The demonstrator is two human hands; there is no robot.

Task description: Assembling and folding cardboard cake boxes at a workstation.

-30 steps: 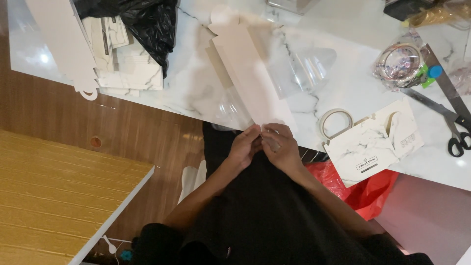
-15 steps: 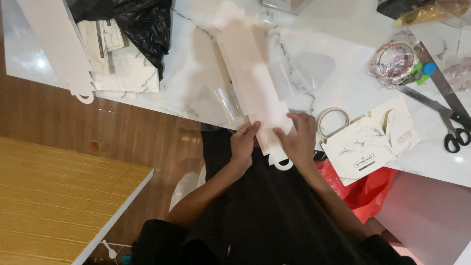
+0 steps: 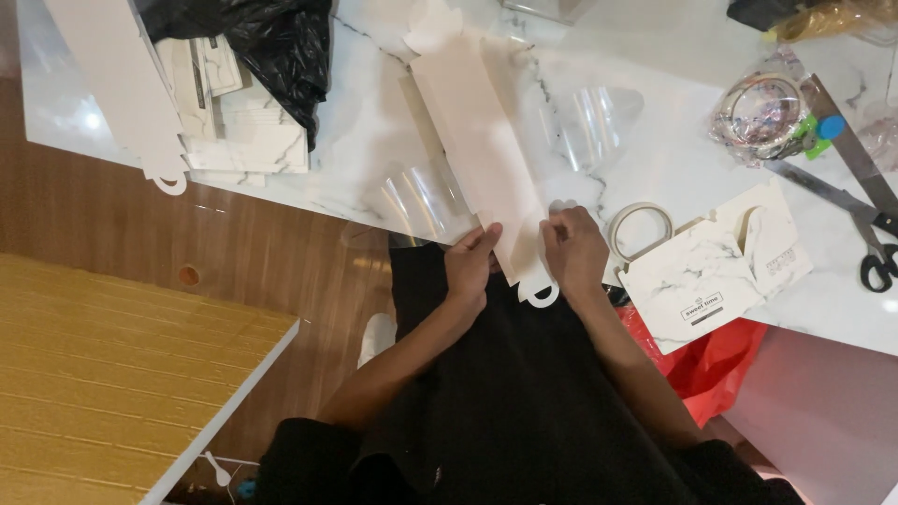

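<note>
I see my left hand (image 3: 470, 266) and right hand (image 3: 572, 251) with fingers pinching the near end of a long white card strip (image 3: 482, 154) on the marble worktop (image 3: 374, 159), tape roll (image 3: 640, 227) just beside.

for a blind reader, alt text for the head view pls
Both hands, left hand and right hand, press a long white cardboard cutout at the edge of a marble table, beside a tape roll.

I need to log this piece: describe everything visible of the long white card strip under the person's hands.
The long white card strip is a flat, matte die-cut blank that looks like thin cardboard. It lies lengthwise on the marble-patterned table, its near end overhanging the edge. That end carries a rounded tab with a cut-out hole. The left hand and right hand pinch its two sides. Clear plastic sheets flank it.
</note>
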